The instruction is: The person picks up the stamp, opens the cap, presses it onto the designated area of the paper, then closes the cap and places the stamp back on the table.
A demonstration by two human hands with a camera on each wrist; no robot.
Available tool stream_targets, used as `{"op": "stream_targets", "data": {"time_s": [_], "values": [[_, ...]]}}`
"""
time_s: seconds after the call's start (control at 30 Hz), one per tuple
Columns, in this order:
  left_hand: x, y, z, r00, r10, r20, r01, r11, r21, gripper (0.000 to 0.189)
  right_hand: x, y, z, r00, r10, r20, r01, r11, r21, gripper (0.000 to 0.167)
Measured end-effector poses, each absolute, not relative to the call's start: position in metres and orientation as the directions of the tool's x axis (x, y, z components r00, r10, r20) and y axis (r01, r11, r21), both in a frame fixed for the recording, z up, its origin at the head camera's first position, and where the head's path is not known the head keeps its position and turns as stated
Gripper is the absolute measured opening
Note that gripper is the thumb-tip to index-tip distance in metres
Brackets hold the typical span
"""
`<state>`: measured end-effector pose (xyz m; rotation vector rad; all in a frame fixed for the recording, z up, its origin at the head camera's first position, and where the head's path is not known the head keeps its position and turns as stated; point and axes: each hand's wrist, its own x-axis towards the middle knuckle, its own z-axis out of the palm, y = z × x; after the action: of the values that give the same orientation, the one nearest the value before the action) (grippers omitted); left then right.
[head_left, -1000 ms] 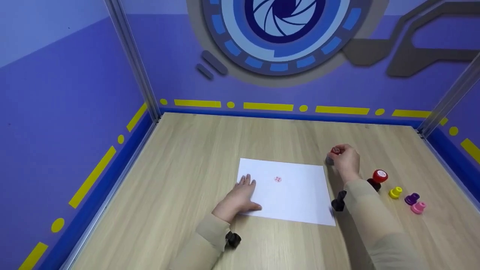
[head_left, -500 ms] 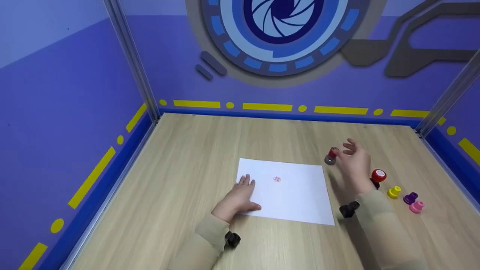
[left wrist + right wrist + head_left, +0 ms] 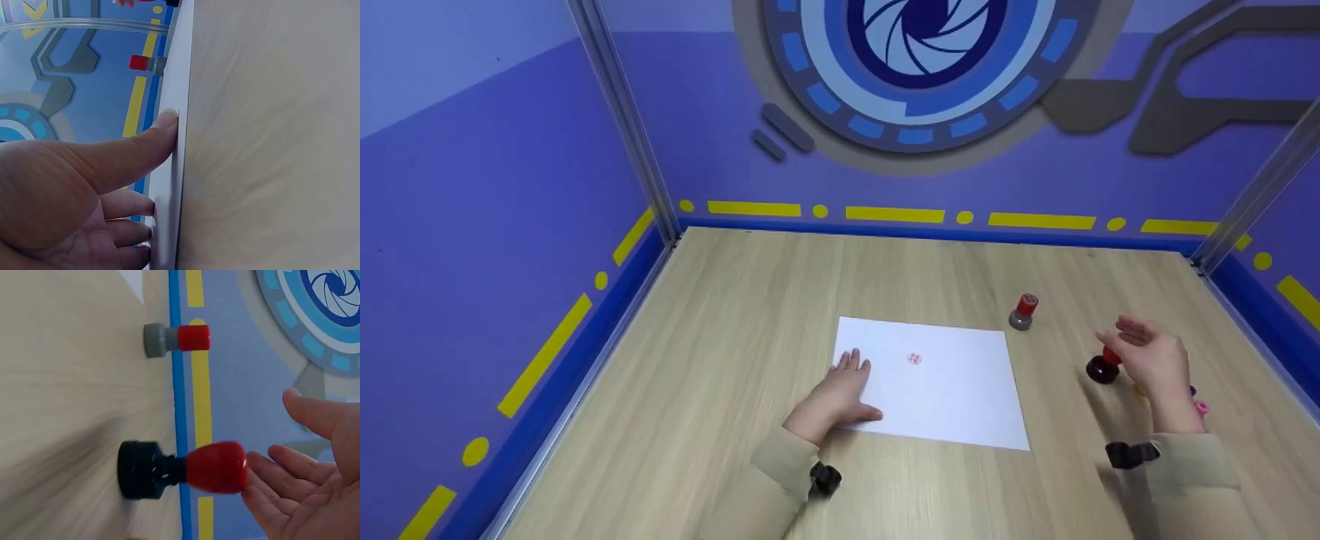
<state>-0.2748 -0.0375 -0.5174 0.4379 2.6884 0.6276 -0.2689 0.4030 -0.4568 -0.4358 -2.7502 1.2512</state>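
Observation:
My left hand (image 3: 834, 394) presses the left edge of a white sheet of paper (image 3: 952, 405), fingers spread and thumb along the near edge. A small round red print (image 3: 914, 358) shows on the sheet. My right hand (image 3: 1156, 364) hovers at a stamp with a black base (image 3: 1102, 369) and red knob handle (image 3: 216, 467). Its fingers are loosely bent, thumb apart, and hold nothing; the fingertips overlap the end of the knob in the right wrist view. A smaller stamp with grey base and red top (image 3: 1024, 312) stands upright beyond the paper's far right corner.
Behind my right wrist, a pink stamp (image 3: 1202, 407) shows in part, with slivers of a purple one and a yellow one. The wooden table (image 3: 697, 360) is bounded by blue-purple panels (image 3: 705, 112) at the back and sides.
My right hand has let go of the small grey-and-red stamp and moved right and nearer, to the black-and-red one. The small stamp stays standing. My left hand has not moved.

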Motion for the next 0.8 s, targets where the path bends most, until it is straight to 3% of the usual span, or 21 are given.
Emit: {"op": "stream_targets", "data": {"time_s": [0.13,0.4,0.8], "values": [[-0.274,-0.038,-0.517,-0.894,0.366,-0.258,0.212,0.854,0.475,0.091,-0.267,0.407,-0.466,-0.957,0.288,-0.038,0.217,0.622,-0.753,0.078],[-0.275,-0.037,-0.518,-0.893,0.374,-0.252,0.232,0.861,0.454,0.091,-0.267,0.41,-0.487,-0.946,0.316,0.072,0.171,0.675,-0.718,0.055],[-0.275,-0.038,-0.518,-0.893,0.374,-0.25,0.235,0.862,0.449,0.091,-0.267,0.412,-0.494,-0.931,0.365,-0.012,0.246,0.601,-0.761,0.064]]}}
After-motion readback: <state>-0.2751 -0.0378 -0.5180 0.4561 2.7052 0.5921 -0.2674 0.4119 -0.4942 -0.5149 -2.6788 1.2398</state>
